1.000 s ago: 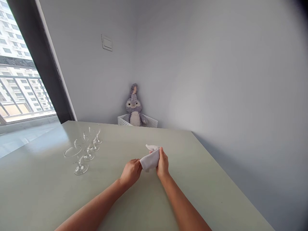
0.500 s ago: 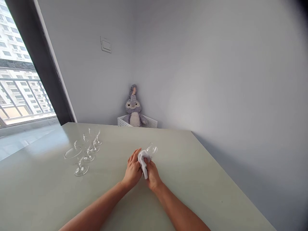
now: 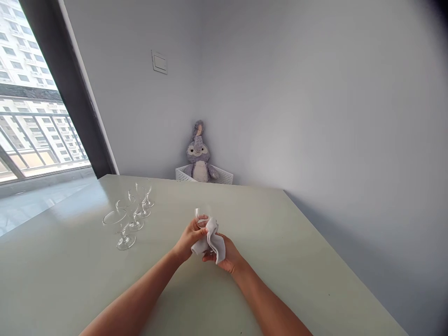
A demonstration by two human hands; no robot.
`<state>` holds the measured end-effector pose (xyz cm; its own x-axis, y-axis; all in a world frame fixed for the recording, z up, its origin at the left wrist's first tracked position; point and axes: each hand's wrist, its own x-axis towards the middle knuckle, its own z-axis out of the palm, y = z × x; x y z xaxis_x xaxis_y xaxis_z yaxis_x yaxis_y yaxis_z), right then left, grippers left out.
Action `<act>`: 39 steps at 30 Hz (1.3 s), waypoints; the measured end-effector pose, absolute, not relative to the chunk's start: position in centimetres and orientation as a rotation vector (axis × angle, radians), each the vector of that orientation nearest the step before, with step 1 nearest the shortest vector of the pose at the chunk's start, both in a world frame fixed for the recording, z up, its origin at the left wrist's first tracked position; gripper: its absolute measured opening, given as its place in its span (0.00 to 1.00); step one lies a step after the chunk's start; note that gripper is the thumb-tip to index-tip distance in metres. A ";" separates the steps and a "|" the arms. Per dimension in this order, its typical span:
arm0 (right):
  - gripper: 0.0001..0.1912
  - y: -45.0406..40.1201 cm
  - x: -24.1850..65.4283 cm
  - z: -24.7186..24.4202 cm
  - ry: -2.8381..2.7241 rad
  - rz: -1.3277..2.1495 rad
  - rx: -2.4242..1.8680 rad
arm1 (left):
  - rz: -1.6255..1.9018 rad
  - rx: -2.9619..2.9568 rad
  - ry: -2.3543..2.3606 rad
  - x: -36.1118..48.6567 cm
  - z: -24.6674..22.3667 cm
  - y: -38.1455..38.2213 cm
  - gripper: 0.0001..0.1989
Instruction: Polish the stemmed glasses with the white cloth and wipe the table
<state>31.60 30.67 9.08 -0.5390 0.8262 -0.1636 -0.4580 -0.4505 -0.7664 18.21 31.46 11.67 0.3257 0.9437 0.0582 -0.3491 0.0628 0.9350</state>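
Observation:
Near the middle of the table, my left hand [image 3: 190, 239] wraps its fingers around the bowl of a clear stemmed glass [image 3: 202, 212]. The rim end of this glass points away from me, and its lower part is hidden by a white cloth [image 3: 217, 243]. My right hand [image 3: 229, 254] is closed on the cloth at the near end of the glass, its fingers partly covered by the fabric. One flap of cloth hangs below my left thumb, another droops over my right fingers. Both hands are close together above the table.
Several stemmed glasses [image 3: 125, 241] stand upright in a row on the left of the pale green table [image 3: 280, 261]. Beyond the far edge, a plush rabbit [image 3: 200, 163] sits in a white perforated basket [image 3: 224, 176] against grey walls. A window is at the left.
My left hand has shifted from lying against the cloth to gripping the glass's bowl. The glass has turned from pointing right to pointing away and left. The cloth has opened out. The view shifted slightly.

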 end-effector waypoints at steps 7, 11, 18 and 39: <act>0.07 31.9 31.3 7.6 -0.583 1.809 -0.863 | 1.258 1.335 1.070 18.9 11.1 30.7 0.30; 0.08 31.4 31.6 8.4 -0.658 1.708 -0.770 | 1.443 1.255 0.990 19.1 11.2 30.5 0.30; 0.21 30.5 30.6 8.1 -1.058 1.710 -0.915 | 1.527 1.135 0.947 17.9 11.7 31.4 0.28; 0.08 35.9 30.4 9.5 -1.970 0.504 -1.494 | 1.414 1.429 1.119 18.4 8.6 32.7 0.35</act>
